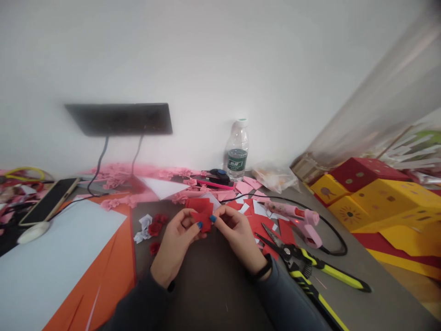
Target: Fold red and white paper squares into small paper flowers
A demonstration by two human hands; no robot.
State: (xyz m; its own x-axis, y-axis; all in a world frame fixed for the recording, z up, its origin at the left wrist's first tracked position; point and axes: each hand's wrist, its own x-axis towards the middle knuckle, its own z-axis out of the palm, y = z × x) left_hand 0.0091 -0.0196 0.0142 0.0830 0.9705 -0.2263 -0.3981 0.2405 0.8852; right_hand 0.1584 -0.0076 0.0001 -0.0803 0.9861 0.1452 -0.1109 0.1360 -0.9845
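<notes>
A small piece of red paper (204,211) is held up between both hands, above the dark table. My left hand (179,232) grips it from the left, thumb in front and fingers behind. My right hand (236,230) pinches its right edge between thumb and fingertip. Left of my left hand lie red paper flowers (156,224) and a white paper flower (143,227). Red paper scraps (251,218) are scattered beyond my right hand. A pink glue gun (303,219) with a small red light lies further right.
Yellow-handled shears (303,262) lie open near my right forearm. A water bottle (237,149) stands by the wall. White and orange sheets (69,248) and a phone (51,200) are at left. Pink paper flowers (117,202) line the back; yellow and red boxes (372,202) stand right.
</notes>
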